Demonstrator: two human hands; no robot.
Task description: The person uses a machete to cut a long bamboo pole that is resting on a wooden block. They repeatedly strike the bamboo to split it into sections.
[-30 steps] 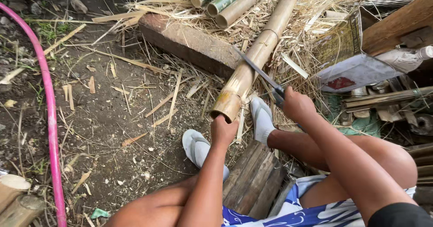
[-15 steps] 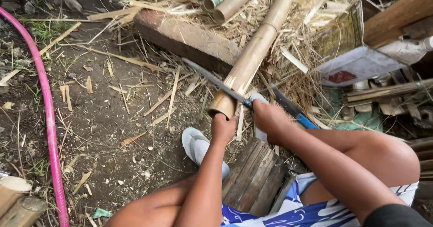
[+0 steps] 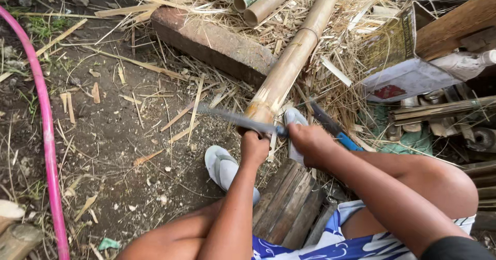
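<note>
A long bamboo pole (image 3: pixel 294 58) lies slanted across a timber block (image 3: pixel 212 43) on straw-strewn ground, its cut near end just in front of the person. The left hand (image 3: pixel 254 147) is clenched at that end, while the right hand (image 3: pixel 310 142) grasps a long-bladed knife (image 3: pixel 232 118) laid crosswise against it. Light sandals (image 3: pixel 222 167), a wooden board (image 3: pixel 289 203) and a pink hose (image 3: pixel 46 136) lie around.

1. Left hand (image 3: pixel 254 147) is closed just beneath the near cut end of the bamboo pole (image 3: pixel 289 66).
2. Right hand (image 3: pixel 309 141) grips a long knife (image 3: pixel 235 118); its blade lies across the pole end, pointing left.
3. The pole slants over a wooden beam (image 3: pixel 212 40).
4. A pink hose (image 3: pixel 47 136) runs along the ground at left.
</note>
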